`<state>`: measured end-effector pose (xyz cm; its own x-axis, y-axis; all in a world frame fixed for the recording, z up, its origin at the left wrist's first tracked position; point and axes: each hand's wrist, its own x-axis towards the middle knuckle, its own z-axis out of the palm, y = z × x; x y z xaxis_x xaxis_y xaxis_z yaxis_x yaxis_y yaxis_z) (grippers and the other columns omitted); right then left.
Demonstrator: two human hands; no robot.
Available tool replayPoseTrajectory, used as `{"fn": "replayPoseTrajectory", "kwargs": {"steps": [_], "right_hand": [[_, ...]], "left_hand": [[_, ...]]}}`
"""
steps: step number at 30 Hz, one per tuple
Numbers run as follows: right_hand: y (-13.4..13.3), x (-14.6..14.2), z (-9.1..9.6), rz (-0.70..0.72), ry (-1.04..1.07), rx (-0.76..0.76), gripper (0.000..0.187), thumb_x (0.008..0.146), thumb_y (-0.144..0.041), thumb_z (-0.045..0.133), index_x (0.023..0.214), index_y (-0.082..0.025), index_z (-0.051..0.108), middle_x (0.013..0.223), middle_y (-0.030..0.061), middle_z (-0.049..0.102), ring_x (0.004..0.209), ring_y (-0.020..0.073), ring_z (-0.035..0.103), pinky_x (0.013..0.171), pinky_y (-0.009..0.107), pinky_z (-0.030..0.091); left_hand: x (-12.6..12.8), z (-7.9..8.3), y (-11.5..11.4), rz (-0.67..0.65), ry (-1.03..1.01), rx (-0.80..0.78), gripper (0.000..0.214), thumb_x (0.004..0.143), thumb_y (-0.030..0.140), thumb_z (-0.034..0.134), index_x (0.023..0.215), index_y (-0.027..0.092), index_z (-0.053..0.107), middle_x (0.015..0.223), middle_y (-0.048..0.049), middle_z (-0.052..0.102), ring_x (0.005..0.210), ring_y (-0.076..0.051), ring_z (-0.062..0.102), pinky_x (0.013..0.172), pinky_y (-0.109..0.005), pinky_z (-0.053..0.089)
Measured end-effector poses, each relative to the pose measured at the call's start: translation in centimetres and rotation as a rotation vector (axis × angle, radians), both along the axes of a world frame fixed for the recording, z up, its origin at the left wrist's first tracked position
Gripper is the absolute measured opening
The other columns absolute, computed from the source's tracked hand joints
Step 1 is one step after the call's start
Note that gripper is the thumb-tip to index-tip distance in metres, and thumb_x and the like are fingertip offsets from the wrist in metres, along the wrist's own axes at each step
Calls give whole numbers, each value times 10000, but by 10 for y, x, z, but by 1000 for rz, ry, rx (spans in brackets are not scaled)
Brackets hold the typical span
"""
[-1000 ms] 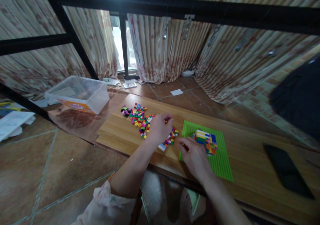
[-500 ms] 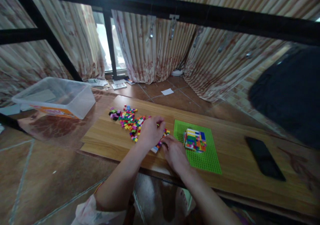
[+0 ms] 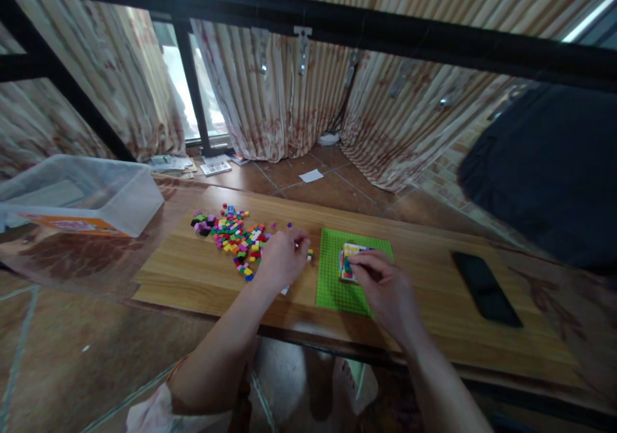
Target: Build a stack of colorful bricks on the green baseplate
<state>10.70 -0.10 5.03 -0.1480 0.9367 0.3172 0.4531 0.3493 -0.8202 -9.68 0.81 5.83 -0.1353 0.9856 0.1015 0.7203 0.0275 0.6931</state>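
A green baseplate (image 3: 332, 285) lies on a low wooden table (image 3: 202, 272), and on it stands a small multicoloured brick block (image 3: 346, 261). My right hand (image 3: 383, 288) rests over that block with its fingers curled and its fingertips pinched on the top; most of the block is hidden under it. My left hand (image 3: 279, 259) sits just left of the plate at the edge of a pile of small loose coloured bricks (image 3: 231, 237). Its fingers are curled, with the tips hidden among the bricks.
A clear plastic bin (image 3: 80, 195) stands at the far left. A black phone (image 3: 486, 287) lies on the table's right part. A black metal frame (image 3: 337, 25) crosses overhead, curtains hang behind, and a dark cloth bundle (image 3: 549, 169) sits at the right.
My right hand has moved from beside the loose bricks onto the block on the green plate. My left hand has stayed at the pile. The view has shifted, so everything sits further left.
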Motion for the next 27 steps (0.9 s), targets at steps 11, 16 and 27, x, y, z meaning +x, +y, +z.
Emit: {"fn": "replayPoseTrajectory", "kwargs": {"steps": [11, 16, 27], "right_hand": [[8, 65, -2, -189, -160, -302, 286, 757, -379, 605, 897, -188, 765, 798, 69, 746, 736, 227, 675, 713, 365, 509], [6, 54, -5, -190, -107, -300, 289, 737, -389, 625, 882, -180, 762, 839, 82, 762, 746, 230, 687, 725, 365, 518], [5, 41, -5, -264, -328, -190, 265, 763, -407, 579, 782, -205, 751, 752, 61, 749, 678, 235, 678, 668, 351, 479]], "left_hand": [[16, -8, 5, -102, 73, 21, 219, 872, 191, 496, 876, 189, 715, 837, -49, 748, 728, -161, 668, 667, -244, 460], [20, -7, 5, -123, 125, 18, 224, 880, 190, 483, 862, 180, 707, 795, -46, 735, 694, -157, 651, 628, -242, 430], [18, -4, 1, -113, 160, -15, 235, 894, 212, 471, 884, 189, 704, 834, -53, 744, 758, -180, 676, 670, -257, 439]]}}
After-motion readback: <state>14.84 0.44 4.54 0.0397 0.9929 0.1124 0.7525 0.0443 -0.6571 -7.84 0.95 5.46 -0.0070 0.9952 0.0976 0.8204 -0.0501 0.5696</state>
